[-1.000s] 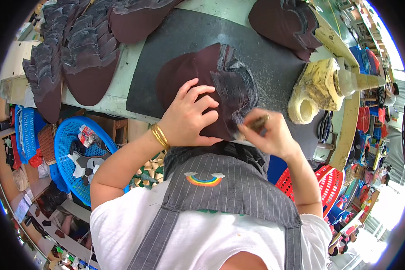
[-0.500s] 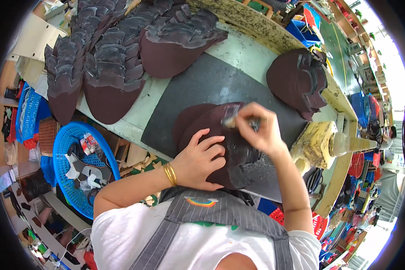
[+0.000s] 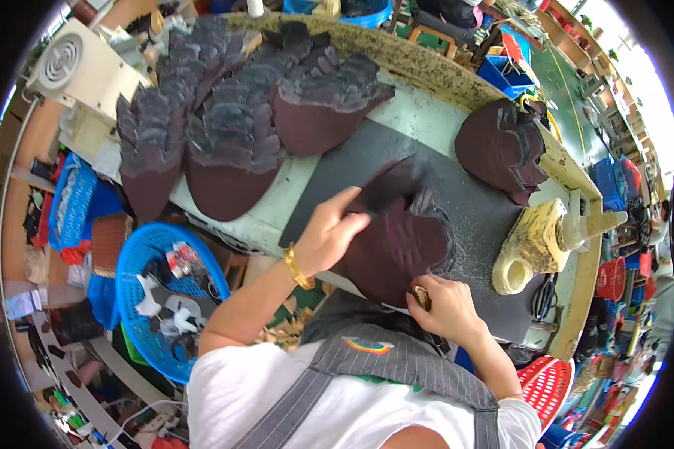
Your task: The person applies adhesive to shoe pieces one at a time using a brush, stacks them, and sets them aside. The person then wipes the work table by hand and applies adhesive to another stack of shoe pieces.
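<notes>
My left hand (image 3: 328, 233) pinches the edge of a dark brown, curved flat piece (image 3: 388, 187), lifted and blurred by motion. Beneath it, similar brown pieces (image 3: 397, 251) with dark, shiny edges lie stacked on a black mat (image 3: 337, 168). At the near right edge of this stack, my right hand (image 3: 451, 308) is closed around a small brush-like tool (image 3: 422, 298), of which only a tan end shows. Its fingertips are against the stack's edge.
Overlapping rows of brown pieces (image 3: 228, 179) cover the table's far left, and another small stack (image 3: 498, 146) sits right. A yellow, glue-crusted pot (image 3: 528, 251) stands beside the mat. Scissors (image 3: 545, 298) lie near it. A blue basket (image 3: 131, 299) with scraps is at left.
My left hand has gone from resting flat on the stack to lifting a piece up and left. My right hand has moved from the piece's far edge down to the near edge. The view has shifted.
</notes>
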A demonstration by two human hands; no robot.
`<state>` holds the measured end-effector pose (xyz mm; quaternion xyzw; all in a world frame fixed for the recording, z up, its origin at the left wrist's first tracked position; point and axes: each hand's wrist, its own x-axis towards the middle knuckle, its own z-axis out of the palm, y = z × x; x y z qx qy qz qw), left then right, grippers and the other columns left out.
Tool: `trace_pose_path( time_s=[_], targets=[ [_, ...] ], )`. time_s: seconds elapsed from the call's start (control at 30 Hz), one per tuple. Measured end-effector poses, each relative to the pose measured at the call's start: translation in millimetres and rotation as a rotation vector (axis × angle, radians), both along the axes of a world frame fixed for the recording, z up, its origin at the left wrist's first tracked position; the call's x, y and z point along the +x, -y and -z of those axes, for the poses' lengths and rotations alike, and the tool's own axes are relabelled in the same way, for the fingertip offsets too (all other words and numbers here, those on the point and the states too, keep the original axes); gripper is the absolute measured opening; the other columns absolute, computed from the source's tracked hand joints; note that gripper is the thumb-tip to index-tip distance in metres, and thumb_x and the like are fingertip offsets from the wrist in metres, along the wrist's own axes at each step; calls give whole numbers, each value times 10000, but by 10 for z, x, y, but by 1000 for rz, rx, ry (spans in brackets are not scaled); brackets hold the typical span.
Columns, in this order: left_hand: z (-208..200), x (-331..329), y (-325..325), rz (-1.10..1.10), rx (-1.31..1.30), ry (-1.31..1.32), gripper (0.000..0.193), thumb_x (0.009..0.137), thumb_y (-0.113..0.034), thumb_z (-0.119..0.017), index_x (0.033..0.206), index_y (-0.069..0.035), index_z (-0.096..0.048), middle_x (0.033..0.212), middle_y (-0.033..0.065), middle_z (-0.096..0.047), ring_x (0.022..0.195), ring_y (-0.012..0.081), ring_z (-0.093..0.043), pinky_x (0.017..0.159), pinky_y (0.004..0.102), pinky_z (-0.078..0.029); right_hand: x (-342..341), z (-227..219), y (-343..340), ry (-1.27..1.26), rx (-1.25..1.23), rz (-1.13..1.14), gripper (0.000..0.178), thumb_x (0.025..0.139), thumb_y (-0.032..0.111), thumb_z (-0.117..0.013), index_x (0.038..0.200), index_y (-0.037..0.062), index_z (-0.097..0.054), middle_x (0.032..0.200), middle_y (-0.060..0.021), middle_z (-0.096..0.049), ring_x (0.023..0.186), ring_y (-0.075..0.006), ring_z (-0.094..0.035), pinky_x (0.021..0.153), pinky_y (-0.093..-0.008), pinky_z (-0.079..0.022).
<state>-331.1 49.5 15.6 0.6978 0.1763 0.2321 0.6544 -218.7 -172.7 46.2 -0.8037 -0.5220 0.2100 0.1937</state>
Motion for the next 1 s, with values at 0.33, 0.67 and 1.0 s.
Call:
trace_pose_path(
  time_s=[0.33, 0.67, 1.0],
  targets=[
    [327, 762, -913, -525, 1206, -493, 231, 855, -119, -601, 1042, -2, -532, 1044, 193, -604, 990, 393, -598, 850, 453, -496, 265, -427, 735, -252, 490, 616, 160, 798, 42, -734, 743, 21, -585, 675, -11, -608, 587, -81, -569, 526, -239, -439],
    [-41, 560, 355, 705, 1061, -142, 884, 686, -500, -799, 1352, -6, -491, 1448, 187, -432, 1375, 390, -359, 1132, 555, -230, 1041, 265, 1246, -81, 597, 1083, 174, 928, 134, -672, 946, -38, -655, 777, -51, -691, 647, -89, -644, 575, -217, -503],
    [148, 544, 563, 724, 1087, -167, 957, 640, -569, -783, 1381, -48, -473, 1503, 229, -336, 1351, 352, -353, 1078, 495, -252, 1161, 48, 752, -805, 794, 994, 215, 937, 178, -658, 1034, -13, -641, 836, -77, -694, 595, -107, -626, 455, -226, -473]
  ],
)
